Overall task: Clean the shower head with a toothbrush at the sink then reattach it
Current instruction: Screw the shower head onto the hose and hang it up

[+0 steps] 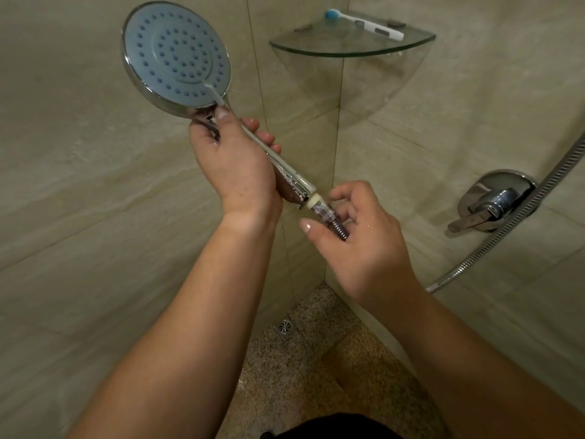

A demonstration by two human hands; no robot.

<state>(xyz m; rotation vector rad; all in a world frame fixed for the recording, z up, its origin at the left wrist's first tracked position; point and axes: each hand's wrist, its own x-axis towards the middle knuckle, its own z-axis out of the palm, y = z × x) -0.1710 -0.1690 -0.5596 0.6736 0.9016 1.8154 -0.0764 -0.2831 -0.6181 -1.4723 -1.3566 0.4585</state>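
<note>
A round chrome shower head (175, 55) with a grey nozzle face points toward me, held up in the shower corner. My left hand (234, 163) grips its chrome handle. At the handle's lower end my right hand (357, 236) pinches the hose nut (323, 210), which sits against the white threaded end of the handle. The metal hose (506, 223) runs off to the right and up. A white toothbrush (364, 25) with a blue head lies on the glass corner shelf (351, 50).
Beige tiled walls meet in a corner straight ahead. A chrome mixer lever (493, 204) sticks out of the right wall, with the hose passing in front of it. A square floor drain (286, 327) sits in the speckled floor below.
</note>
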